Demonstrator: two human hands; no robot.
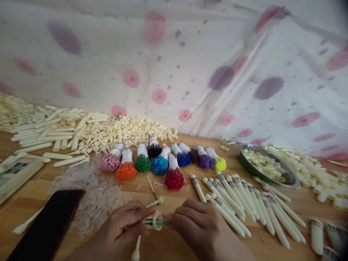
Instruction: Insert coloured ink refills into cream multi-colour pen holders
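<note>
Cream plastic pen barrel [153,220], short and stubby, thin coloured stripes along its side, open mouth facing right. Pinched in the left hand [122,224], near centre, low over the wooden table [163,250]. Thin green refill [165,221] entering that mouth, gripped by the right hand [198,226]. Farther off, refill bundles [160,163]; right, assembled pens [244,206]; near left, dark phone [49,224].

Your left hand [122,226] covers the rear of the cream barrel [153,220], and your right hand [201,228] hides most of the thin refills [164,222] poking from it; how many there are is too small to tell. Both wrists run off the bottom edge, as does the black phone [46,228]. The left edge cuts the cream device [15,174], and the pens [326,235] at lower right are blurred.
</note>
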